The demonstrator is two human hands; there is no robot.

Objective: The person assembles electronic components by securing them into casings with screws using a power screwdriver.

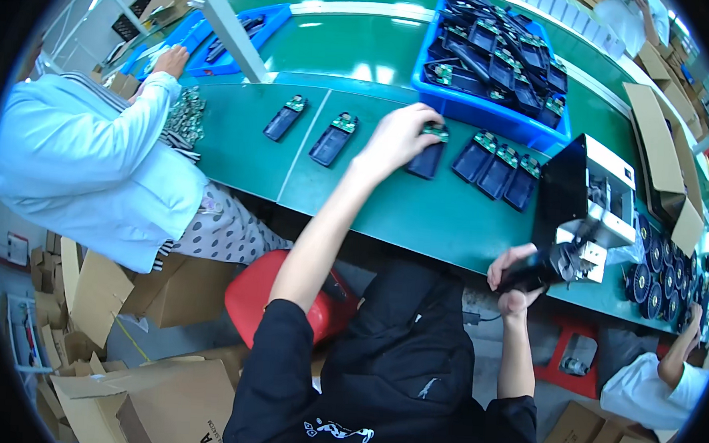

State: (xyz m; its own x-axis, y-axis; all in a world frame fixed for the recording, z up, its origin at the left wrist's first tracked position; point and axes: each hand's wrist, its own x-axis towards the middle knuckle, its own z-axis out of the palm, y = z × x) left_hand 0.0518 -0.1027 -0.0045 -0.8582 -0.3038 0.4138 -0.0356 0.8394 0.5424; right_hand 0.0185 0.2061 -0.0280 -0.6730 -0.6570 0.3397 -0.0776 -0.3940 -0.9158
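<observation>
My left hand (399,139) reaches over the green worktop, its fingers closed at the circuit-board end of a black plastic casing (425,163). That casing lies in a loose row: two more casings (332,142) lie to its left and three others (496,169) to its right, each with a small green board at its far end. My right hand (516,280) grips another black casing (526,271) at the worktop's near edge. The far end of this one meets the front of a black and white bench machine (592,202), where dark parts hide the contact.
Behind the row stands a blue bin (488,120) heaped with similar casings. Black round spools (655,273) and an open carton (655,149) are right of the machine. A co-worker in light blue (109,160) sits at left beside a pile of circuit boards (185,120). A red stool (266,297) stands below.
</observation>
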